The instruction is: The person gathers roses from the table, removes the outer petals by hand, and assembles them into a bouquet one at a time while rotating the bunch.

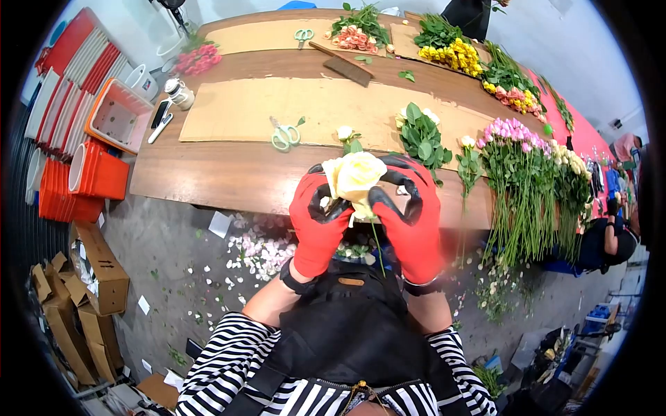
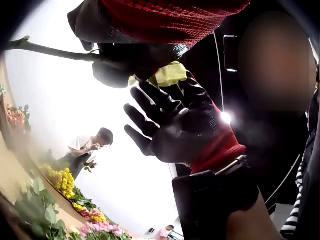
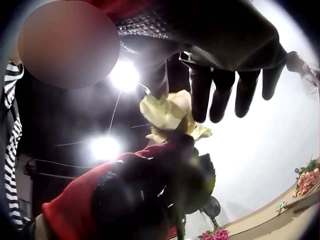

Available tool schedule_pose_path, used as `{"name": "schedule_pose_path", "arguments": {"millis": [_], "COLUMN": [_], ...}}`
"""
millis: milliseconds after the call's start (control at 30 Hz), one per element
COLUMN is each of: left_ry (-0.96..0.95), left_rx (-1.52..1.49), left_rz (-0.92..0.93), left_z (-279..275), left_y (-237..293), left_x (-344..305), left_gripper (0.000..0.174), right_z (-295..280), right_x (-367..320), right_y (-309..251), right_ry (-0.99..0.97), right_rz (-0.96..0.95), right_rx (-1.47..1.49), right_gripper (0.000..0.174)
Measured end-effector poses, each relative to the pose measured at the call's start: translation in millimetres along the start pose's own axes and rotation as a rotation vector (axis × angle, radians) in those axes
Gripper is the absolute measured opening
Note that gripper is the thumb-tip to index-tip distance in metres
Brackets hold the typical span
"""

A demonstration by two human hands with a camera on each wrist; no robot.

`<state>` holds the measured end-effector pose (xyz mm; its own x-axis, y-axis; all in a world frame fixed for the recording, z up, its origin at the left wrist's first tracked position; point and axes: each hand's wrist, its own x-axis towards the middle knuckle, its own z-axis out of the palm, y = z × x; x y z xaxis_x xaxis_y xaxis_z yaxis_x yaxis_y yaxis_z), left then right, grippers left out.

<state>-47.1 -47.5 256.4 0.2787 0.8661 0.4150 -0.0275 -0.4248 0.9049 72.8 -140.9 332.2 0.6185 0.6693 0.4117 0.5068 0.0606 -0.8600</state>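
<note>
A pale yellow rose is held up in front of the person's chest, near the table's front edge. My left hand, in a red glove with black palm and fingers, grips the rose just below its bloom. The stem hangs down between the two hands. My right hand, gloved alike, curves round the other side of the bloom. In the left wrist view the right hand has its fingers spread, fingertips close to the petals. The right wrist view shows the thumb right at the bloom.
On the wooden table lie green-handled scissors, a brush, leafy white roses and pink roses. Orange crates stand at left. Fallen petals litter the floor. Another person is at far right.
</note>
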Motion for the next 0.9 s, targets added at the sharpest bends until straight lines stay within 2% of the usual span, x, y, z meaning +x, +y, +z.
{"name": "schedule_pose_path", "arguments": {"millis": [33, 133, 267, 367, 467, 500, 533, 567, 600, 667, 700, 733, 800, 833, 900], "left_ry": [-0.004, 0.001, 0.028, -0.008, 0.033, -0.114, -0.076, -0.098, -0.118, -0.107, -0.101, -0.079, -0.196, -0.193, -0.184], "left_rx": [0.001, 0.004, -0.027, -0.24, -0.447, -0.529, -0.531, -0.51, -0.487, -0.475, -0.47, -0.433, -0.321, -0.345, -0.393], "left_rz": [-0.002, -0.004, -0.049, -0.219, -0.44, -0.42, -0.453, -0.464, -0.474, -0.472, -0.471, -0.475, -0.407, -0.375, -0.307], "left_z": [0.0, -1.0, 1.2, 2.4, 5.7, 1.0, 2.5, -1.3, -6.3, -8.8, -9.8, -12.2, -16.6, -14.5, -8.4], "left_y": [2.2, 10.5, 20.6, 8.5, 25.2, 19.3, 27.2, 22.0, 16.3, 15.9, 15.7, 5.9, 2.7, 5.3, 8.8], "left_x": [0.3, 1.8, 0.6, -4.6, -5.0, 2.3, 5.7, 5.7, 6.2, 8.3, 9.4, 7.1, 9.1, 9.1, 9.0], "left_gripper": [0.049, 0.046, 0.04, 0.036, 0.033, 0.031, 0.03, 0.029, 0.029, 0.029, 0.029, 0.028, 0.028, 0.028, 0.029], "right_z": [0.5, 11.2, 16.3, 25.3, 32.7, 33.7, 33.0, 29.8, 23.0, 4.6, -5.9, -16.8, -25.5, -27.6, -16.9], "right_x": [0.0, -8.4, -14.4, -20.0, -24.6, -26.8, -26.9, -26.8, -22.3, -21.1, -15.8, -2.8, 7.0, 5.5, 4.4], "right_y": [-0.8, -0.3, 2.8, 13.0, 16.4, 22.9, 26.5, 26.5, 28.4, 28.1, 29.0, 27.1, 7.6, 16.6, 2.0], "right_ry": [-0.025, 0.086, 0.141, 0.185, 0.256, 0.31, 0.363, 0.438, 0.391, 0.127, -0.052, -0.257, -0.235, -0.19, -0.014], "right_rz": [-0.016, 0.062, 0.015, 0.068, 0.205, 0.246, 0.285, 0.435, 0.433, 0.18, 0.008, -0.257, -0.372, -0.378, -0.213], "right_rx": [-0.043, 0.045, 0.179, 0.316, 0.529, 0.605, 0.68, 0.836, 0.858, 0.793, 0.603, 0.467, 0.29, 0.195, 0.176], "right_gripper": [0.028, 0.029, 0.027, 0.025, 0.022, 0.021, 0.02, 0.017, 0.02, 0.028, 0.033, 0.027, 0.025, 0.028, 0.034]}}
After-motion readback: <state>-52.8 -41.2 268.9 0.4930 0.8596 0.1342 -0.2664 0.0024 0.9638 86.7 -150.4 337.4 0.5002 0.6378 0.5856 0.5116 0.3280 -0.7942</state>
